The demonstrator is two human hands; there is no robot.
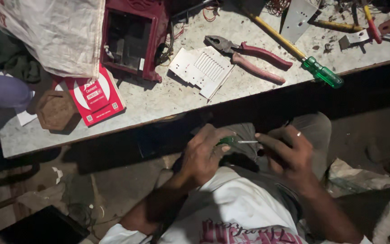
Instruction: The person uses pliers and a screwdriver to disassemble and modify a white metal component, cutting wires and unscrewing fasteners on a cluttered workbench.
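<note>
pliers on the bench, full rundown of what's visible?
The pliers lie flat on the speckled grey bench, jaws pointing left and slightly open. Dark metal head, two reddish-pink sleeved handles spread apart toward the right. A white slotted plate lies just left of the jaws, a long green-handled screwdriver beyond. Neither hand touches them.

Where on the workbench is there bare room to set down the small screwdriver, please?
The widest bare patch of bench top lies between the red box and the white vented plate, toward the front edge. A narrower strip runs below the pliers. The far right corner, around the long green-handled screwdriver, is crowded.
</note>
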